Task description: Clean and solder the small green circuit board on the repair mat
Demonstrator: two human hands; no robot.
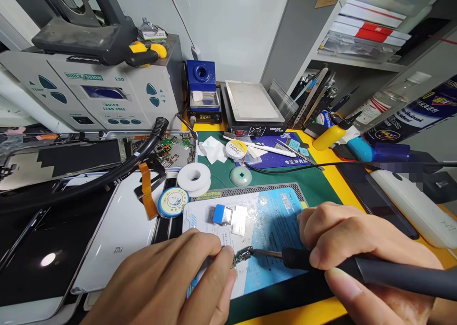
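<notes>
My left hand (178, 277) is closed, pinching a small dark circuit board (244, 254) between thumb and fingers. My right hand (360, 248) grips the black handle of a soldering iron (300, 258). The iron's metal tip reaches the right end of the circuit board; whether it touches is too small to tell. Both are above a blue and white card (274, 225) that lies on the green mat. On the card, just beyond the circuit board, lies a silvery metal piece with a blue block (222, 214) at its left.
Phones, including a white one (121, 239), lie at left with a black hose (139, 148) across them. Beyond the card are a white spool (193, 177), a blue round tin (173, 202) and tweezers. A hot air station (117, 91), soldering station (203, 115) and heating plate (253, 101) stand behind.
</notes>
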